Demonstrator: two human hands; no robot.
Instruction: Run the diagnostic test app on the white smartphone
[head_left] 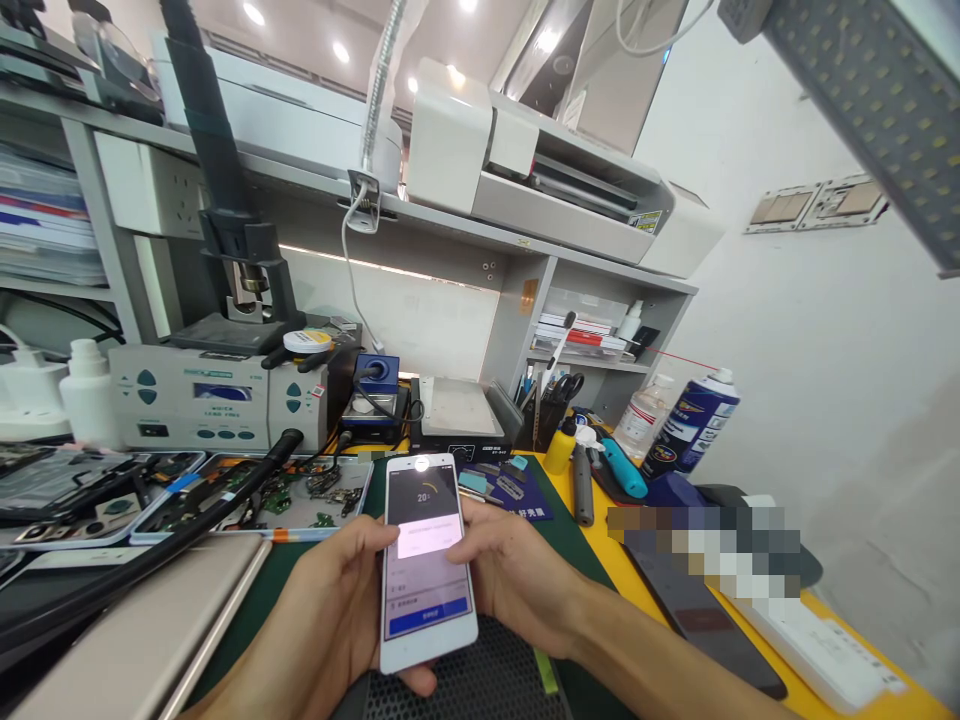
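A white smartphone (pixel 426 580) is held upright between both hands over the workbench. Its screen is lit, with a dark top area, a pale pop-up box and a blue button near the bottom. My left hand (pixel 337 590) grips the left edge, thumb at the side of the screen and a fingertip showing below the phone. On the right edge, my right hand (pixel 514 565) is closed around the phone, its thumb over the screen beside the pop-up box. The other fingers of both hands are hidden behind the phone. Beneath lies a black perforated mat (pixel 480 680).
A soldering station (pixel 217 400) and trays of circuit boards (pixel 262 500) stand at the left. A thick black cable (pixel 247 490) crosses them. Behind the phone sits a small flat plate device (pixel 457 410). To the right are a spray can (pixel 694 420), a dark phone (pixel 697 610) and a white power strip (pixel 817 650).
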